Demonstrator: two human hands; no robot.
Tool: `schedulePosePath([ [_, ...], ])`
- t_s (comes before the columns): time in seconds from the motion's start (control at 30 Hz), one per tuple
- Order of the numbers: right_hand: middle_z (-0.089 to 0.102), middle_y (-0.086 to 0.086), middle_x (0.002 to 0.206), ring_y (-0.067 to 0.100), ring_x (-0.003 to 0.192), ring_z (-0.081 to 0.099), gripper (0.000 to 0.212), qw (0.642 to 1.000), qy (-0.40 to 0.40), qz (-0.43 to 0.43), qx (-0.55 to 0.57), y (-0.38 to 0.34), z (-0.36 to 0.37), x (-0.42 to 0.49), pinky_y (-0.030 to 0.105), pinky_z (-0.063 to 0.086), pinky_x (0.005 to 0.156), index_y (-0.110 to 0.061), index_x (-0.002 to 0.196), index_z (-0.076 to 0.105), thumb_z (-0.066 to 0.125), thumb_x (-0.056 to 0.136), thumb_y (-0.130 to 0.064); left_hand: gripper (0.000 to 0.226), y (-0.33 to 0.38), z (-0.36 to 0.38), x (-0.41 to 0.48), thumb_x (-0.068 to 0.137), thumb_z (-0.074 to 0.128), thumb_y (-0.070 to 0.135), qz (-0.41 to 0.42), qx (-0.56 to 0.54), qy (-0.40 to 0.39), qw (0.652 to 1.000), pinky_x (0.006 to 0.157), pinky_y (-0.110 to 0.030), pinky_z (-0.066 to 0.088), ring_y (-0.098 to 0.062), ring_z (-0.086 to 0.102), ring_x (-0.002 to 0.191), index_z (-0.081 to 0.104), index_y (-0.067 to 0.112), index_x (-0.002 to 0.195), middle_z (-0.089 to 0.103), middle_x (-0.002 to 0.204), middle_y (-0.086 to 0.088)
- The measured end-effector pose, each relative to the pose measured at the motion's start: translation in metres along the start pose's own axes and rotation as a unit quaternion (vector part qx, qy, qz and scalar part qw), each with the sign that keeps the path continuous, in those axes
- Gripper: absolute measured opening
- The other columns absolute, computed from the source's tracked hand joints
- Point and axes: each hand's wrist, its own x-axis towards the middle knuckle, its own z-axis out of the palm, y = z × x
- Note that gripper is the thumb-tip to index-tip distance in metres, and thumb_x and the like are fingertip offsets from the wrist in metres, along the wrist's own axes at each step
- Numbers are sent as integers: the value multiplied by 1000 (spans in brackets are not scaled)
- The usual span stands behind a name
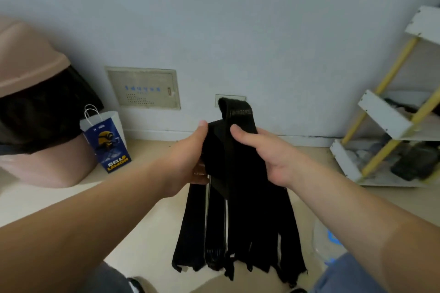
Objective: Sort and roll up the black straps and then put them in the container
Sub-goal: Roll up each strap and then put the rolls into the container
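**A:** Head view, looking down, and both arms are out in front. The left hand (188, 157) is clamped on the bundle of black straps (238, 209), with its thumb on top and its fingers (200, 171) curled underneath.

**B:** And the right hand (269, 157) has them from the other side. Its thumb presses on the front of the bundle and the rest of that hand wraps behind. Both are gripping, nothing loose.

**A:** Where do the straps sit?

**B:** In the air between the two hands, above the floor (147, 221). One looped end sticks up over the thumbs, with lettering too blurred to read. The long tails hang straight down and their frayed ends dangle between the person's knees.

**A:** And the clear container (325, 242)?

**B:** It's low on the right, on the floor just beside the right forearm. It's see-through with something blue at it, and partly hidden.

**A:** Around the room, there's a pink bin (35, 59) with a black liner at the left, and a blue paper bag (107, 143) just beside it against the wall (238, 19).

**B:** There's also a wall panel (142, 88) behind them, and a white shelf rack (385, 112) with yellow posts at the right.
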Motion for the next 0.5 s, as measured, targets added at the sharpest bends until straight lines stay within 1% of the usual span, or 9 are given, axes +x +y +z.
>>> schedulePosePath([
  [0.03,79,14,118,38,109,76,40,1000,3,-6,-10,-1,-3,-4,56,61,96,-18,125,75,81,90,-38,65,2,4,-1,101,36,75,-10,5,18,1000,94,-47,61,-26,77,104,73,26,121,81,109,-3],
  [0.1,80,13,115,37,106,78,30,1000,16,-13,-20,0,-6,-8,54,63,91,-19,121,76,80,93,-30,58,3,13,-2,103,41,69,-12,27,50,998,95,-48,61,-27,77,100,74,23,117,81,107,-4],
  [0.17,81,12,110,35,101,79,26,999,31,-23,-20,7,-7,-8,49,64,85,-19,118,77,79,94,-27,46,-1,18,0,106,44,60,6,23,54,998,96,-47,61,-26,76,100,73,26,115,80,106,-2],
  [0.27,83,8,105,31,98,80,28,997,67,-39,-29,20,-5,-1,46,65,84,-20,118,77,80,93,-33,28,-9,21,4,109,50,44,22,-21,40,999,94,-45,62,-23,77,100,74,31,115,81,105,2],
  [0.37,83,7,98,30,90,81,33,992,108,-50,-31,21,-3,15,46,66,79,-18,115,76,81,92,-40,20,-4,18,16,109,56,33,38,-12,27,999,84,-38,64,-19,79,97,74,29,115,82,103,4],
  [0.43,83,10,100,31,90,81,32,993,105,-54,1,16,-2,21,46,66,76,-15,114,75,81,92,-38,20,1,12,22,107,57,35,50,-21,16,998,82,-36,63,-17,79,95,76,28,112,82,101,4],
  [0.5,82,12,102,33,92,81,29,994,86,-59,26,9,-1,23,47,66,78,-13,114,74,79,94,-34,29,5,6,27,106,55,46,43,-30,8,999,87,-38,63,-17,79,96,78,28,109,82,100,4],
])
